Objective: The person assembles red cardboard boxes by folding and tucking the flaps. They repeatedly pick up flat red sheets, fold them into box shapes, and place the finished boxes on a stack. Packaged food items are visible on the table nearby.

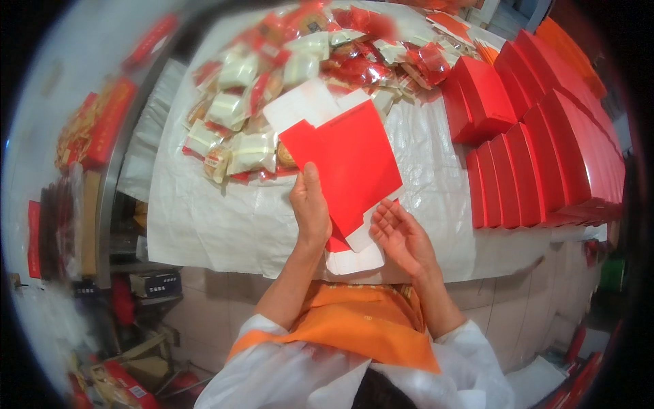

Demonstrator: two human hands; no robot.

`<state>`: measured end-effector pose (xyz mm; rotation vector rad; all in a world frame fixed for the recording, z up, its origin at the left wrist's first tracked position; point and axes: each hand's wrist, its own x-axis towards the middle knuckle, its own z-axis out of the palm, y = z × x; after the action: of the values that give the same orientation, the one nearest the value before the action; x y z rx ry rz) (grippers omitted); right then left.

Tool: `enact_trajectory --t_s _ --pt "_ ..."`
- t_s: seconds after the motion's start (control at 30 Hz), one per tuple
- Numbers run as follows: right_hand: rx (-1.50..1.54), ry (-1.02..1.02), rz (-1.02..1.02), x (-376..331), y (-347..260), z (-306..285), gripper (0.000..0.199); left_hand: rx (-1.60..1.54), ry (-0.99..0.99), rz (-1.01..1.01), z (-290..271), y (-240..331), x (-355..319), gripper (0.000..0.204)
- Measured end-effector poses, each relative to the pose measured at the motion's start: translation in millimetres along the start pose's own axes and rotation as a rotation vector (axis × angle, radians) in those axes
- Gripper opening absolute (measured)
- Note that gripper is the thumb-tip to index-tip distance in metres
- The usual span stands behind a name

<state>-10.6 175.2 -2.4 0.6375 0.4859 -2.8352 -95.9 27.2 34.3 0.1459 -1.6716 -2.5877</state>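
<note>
A red cardboard box [354,160] with white inner flaps is held above the table in front of me, tilted, its flaps standing out at the far and near ends. My left hand [310,208] grips its left side, thumb on the red face. At the lower right edge is my right hand [405,240], palm turned up and fingers stretched, close to the near white flap; whether the fingertips touch the box I cannot tell.
Clear-wrapped packets [235,112] of round pastries lie heaped at the far left and middle of the white-sheeted table [436,177]. Red boxes [524,170] stand in rows on the right. Past the left edge, a shelf [105,204] holds more goods.
</note>
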Motion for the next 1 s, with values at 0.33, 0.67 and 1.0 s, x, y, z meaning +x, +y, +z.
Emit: enact_trajectory --t_s 0.33,0.67,1.0 --pt "0.203 -0.176 -0.095 4 11 21 0.035 0.009 -0.013 -0.246 -13 -18 18 0.035" --pt "-0.031 -0.133 -0.203 29 24 19 0.045 0.181 -0.076 -0.138 -6 -36 0 0.054" --pt "-0.848 -0.129 -0.185 9 39 24 0.034 0.129 -0.164 -0.144 7 22 -40 0.052"
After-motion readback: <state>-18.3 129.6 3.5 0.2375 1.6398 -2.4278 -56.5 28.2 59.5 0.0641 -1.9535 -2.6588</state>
